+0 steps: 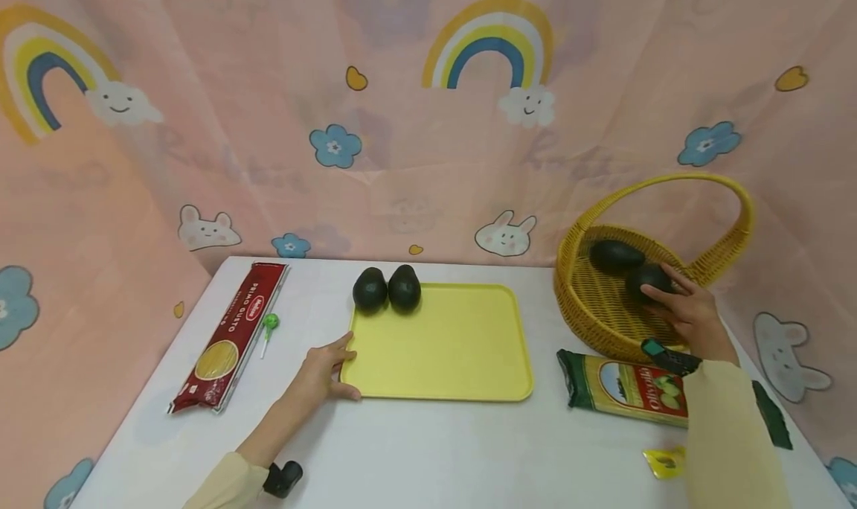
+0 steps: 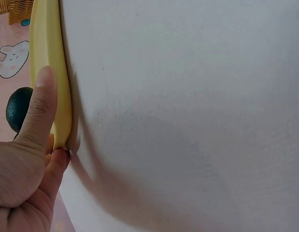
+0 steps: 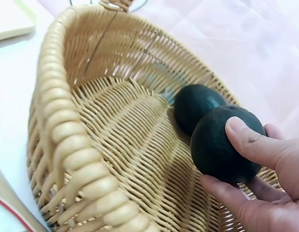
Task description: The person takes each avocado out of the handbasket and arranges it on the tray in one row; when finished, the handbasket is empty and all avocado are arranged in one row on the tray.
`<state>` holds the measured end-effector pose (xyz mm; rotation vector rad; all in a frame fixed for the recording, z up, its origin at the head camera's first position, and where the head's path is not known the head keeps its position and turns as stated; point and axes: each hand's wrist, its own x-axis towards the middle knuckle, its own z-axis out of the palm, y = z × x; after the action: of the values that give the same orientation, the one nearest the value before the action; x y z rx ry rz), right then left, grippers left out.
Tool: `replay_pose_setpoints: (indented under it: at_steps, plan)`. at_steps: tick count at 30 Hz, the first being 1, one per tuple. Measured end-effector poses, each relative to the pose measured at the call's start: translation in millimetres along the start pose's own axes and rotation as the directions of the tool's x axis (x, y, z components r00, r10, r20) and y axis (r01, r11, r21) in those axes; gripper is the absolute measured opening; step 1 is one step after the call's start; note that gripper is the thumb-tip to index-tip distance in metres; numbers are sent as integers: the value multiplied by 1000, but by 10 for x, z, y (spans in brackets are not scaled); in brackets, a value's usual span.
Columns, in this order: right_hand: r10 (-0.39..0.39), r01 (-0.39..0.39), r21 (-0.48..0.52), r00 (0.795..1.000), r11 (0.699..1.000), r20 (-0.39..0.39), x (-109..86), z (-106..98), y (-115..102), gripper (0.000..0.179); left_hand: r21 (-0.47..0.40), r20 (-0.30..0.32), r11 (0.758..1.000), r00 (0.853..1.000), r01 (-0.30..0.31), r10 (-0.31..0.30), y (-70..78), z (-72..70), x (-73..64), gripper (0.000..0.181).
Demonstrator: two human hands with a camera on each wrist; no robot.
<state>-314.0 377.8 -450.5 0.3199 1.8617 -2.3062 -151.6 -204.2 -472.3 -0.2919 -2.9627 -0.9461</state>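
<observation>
My right hand [image 1: 689, 312] reaches into a yellow wicker basket [image 1: 569, 301] and grips a dark avocado [image 3: 221, 145] between thumb and fingers. A second avocado [image 1: 614, 257] lies in the basket beside it. On the other side, my left hand [image 1: 328, 367] pinches the left edge of a yellow tray [image 1: 442, 353]. In the left wrist view the thumb [image 2: 39, 104] lies along the tray's rim [image 2: 62, 96], fingertips at its corner. Two more avocados, one on the left [image 1: 370, 290] and one on the right [image 1: 405, 289], sit side by side at the tray's far left corner.
A red pasta packet [image 1: 234, 330] and a green lollipop [image 1: 270, 323] lie left of the tray. In front of the basket is a green-and-yellow Olivita packet [image 1: 623, 386], partly behind the right sleeve. A small yellow sachet [image 1: 663, 462] lies nearer. Patterned pink cloth [image 1: 402, 196] hangs behind the table.
</observation>
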Motion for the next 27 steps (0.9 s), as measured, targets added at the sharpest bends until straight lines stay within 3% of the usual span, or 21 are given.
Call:
replay_pose_setpoints:
  at_steps: [5, 11, 21, 27]
  plan:
    - [-13, 14, 66, 1000, 998, -7, -266, 273, -114, 78, -12, 4, 1000, 1000, -17, 17, -26, 13, -9, 70]
    - [-96, 87, 96, 991, 992, 94, -348, 268, -98, 62, -31, 7, 1000, 1000, 1, -1, -1, 5, -13, 70]
    - [-146, 138, 82, 984, 987, 104, -417, 323, -126, 64, -62, 10, 997, 999, 41, -40, 8, 0, -13, 71]
    - [-207, 191, 99, 962, 976, 176, -459, 348, -115, 56, -60, 1, 997, 999, 39, -39, 15, 6, -14, 70]
